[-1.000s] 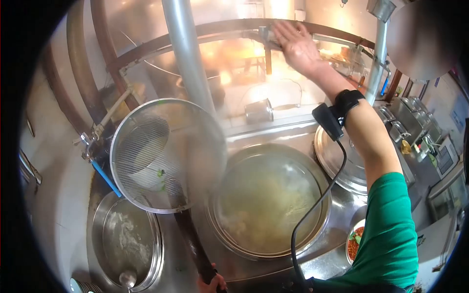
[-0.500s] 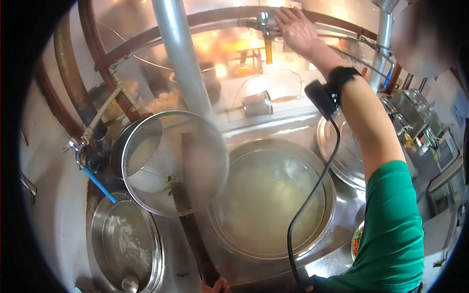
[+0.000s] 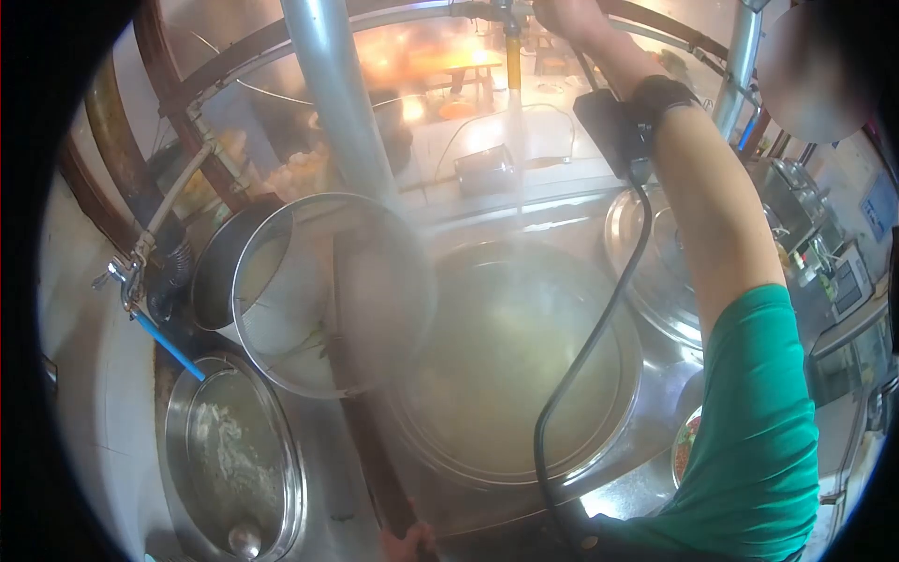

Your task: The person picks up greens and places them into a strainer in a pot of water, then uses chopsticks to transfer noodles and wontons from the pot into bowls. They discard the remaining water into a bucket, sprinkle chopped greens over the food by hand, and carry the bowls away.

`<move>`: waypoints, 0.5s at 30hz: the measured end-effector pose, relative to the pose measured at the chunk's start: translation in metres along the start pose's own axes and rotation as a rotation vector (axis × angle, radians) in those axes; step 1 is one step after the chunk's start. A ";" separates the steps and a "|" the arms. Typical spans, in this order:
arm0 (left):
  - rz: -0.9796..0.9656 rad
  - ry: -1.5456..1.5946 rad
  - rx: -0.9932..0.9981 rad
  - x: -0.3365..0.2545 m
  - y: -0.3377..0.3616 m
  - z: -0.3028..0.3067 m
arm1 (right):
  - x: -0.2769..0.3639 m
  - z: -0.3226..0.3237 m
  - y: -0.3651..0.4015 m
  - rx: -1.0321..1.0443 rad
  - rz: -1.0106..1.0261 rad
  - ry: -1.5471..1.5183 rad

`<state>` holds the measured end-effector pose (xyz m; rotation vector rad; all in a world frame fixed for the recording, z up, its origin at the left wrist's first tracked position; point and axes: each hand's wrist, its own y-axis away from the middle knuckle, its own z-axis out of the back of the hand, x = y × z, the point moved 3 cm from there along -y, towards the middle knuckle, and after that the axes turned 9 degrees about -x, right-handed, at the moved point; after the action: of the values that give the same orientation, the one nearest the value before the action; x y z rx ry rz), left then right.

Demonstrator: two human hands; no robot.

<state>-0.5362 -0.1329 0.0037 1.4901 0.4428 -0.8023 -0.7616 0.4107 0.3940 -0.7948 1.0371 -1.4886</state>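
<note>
At the bottom edge, my left hand (image 3: 409,543) is closed around the dark handle of a wire-mesh strainer (image 3: 272,347). The strainer's round basket is tilted, with bits of green leaf in it, beside a large steel pot (image 3: 515,393) of cloudy, steaming liquid. My right hand (image 3: 571,17) is at the top edge, just right of a metal tap (image 3: 506,13). Its fingers look curled but are partly cut off, so what they hold is hidden. Water runs from the tap's yellow spout (image 3: 513,62) down toward the pot's far side.
An oval steel basin (image 3: 295,468) with water and a ladle (image 3: 244,540) stands at left, under a blue hose (image 3: 169,347). Behind the strainer is another pot (image 3: 211,281). A vertical metal pipe (image 3: 337,103) rises at the back. At right are a round lid (image 3: 655,290) and a food bowl (image 3: 686,450).
Water has begun to run from the spout. My right hand has gone from spread fingers to a curled shape, higher in view. The strainer is still held by my left hand.
</note>
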 end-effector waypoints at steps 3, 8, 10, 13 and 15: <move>0.063 -0.043 -0.016 0.002 0.002 0.002 | 0.002 0.000 -0.016 0.040 -0.159 0.083; -0.002 -0.134 -0.020 -0.006 0.014 -0.005 | 0.020 0.008 -0.006 -0.087 -0.101 -0.304; -0.200 -0.091 -0.031 0.015 -0.001 0.008 | 0.044 0.047 0.019 -0.134 -0.169 -0.371; -0.175 -0.047 -0.040 0.002 0.032 0.010 | 0.067 0.105 0.083 0.314 -0.317 -0.293; -0.201 0.017 -0.031 -0.026 0.041 -0.007 | 0.082 0.141 0.134 0.582 -0.293 -0.218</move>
<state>-0.5235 -0.1253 0.0501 1.4394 0.6223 -0.9373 -0.5952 0.3025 0.3216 -0.6799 0.2969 -1.7840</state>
